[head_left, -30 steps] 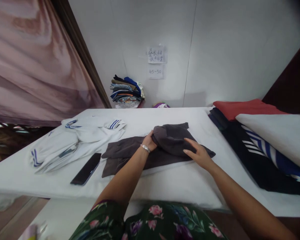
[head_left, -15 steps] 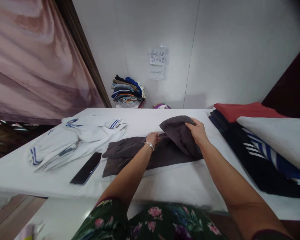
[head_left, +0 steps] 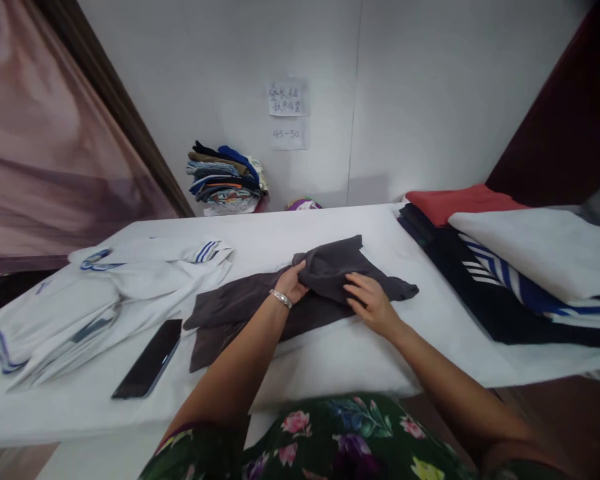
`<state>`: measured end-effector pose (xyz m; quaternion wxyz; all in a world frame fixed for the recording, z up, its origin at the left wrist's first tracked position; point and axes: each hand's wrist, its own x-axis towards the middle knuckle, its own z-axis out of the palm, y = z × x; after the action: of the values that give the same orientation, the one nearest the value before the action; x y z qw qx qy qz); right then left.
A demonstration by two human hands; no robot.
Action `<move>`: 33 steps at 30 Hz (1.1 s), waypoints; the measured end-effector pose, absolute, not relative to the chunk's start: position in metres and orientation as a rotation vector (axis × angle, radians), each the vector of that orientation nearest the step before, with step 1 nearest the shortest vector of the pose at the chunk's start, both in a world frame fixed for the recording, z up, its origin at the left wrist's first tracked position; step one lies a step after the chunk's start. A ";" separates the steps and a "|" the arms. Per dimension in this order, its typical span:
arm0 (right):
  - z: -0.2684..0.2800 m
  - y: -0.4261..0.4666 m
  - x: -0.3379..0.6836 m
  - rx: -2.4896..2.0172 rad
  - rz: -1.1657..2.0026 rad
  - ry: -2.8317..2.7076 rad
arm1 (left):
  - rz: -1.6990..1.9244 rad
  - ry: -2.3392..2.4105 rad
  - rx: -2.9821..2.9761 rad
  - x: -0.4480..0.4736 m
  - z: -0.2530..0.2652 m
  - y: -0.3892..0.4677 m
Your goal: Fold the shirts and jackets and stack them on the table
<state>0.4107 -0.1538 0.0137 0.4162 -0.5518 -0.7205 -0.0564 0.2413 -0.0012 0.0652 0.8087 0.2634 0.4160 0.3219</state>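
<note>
A dark grey garment [head_left: 255, 297] lies on the white-covered table [head_left: 300, 223] in front of me, its right part folded over and bunched up. My left hand [head_left: 293, 285], with a silver bracelet on the wrist, pinches the folded edge near the garment's middle. On the right part of the cloth rests my right hand [head_left: 373, 303], its fingers spread and touching the fabric. I cannot make out the garment's full shape, since its layers overlap.
A white garment with blue stripes [head_left: 150, 273] and a black phone [head_left: 147, 360] lie to the left. A pile with a red garment [head_left: 465, 202], white and navy garments stands at the right. Behind the table's far edge rises a stack of folded clothes [head_left: 225, 177].
My right hand has let go of the raised right end and come down left and nearer, opening onto the cloth. The lifted part now lies flatter. The camera view has turned right.
</note>
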 end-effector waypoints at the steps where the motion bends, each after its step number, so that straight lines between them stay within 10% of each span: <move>1: 0.007 -0.166 0.430 -1.495 -0.207 -1.734 | 0.695 0.854 0.545 0.245 0.069 0.000; 7: -0.024 -0.208 0.512 -2.084 -0.154 -1.303 | 0.765 0.711 0.469 0.271 0.107 0.006; 33: 0.027 -0.088 0.483 -1.568 0.111 -1.671 | 0.839 1.228 0.975 0.193 0.042 0.003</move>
<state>0.4835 -0.0878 0.0275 0.4112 -0.6231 -0.6639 0.0441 0.1931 0.0028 0.0416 0.6301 0.4258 0.5361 0.3666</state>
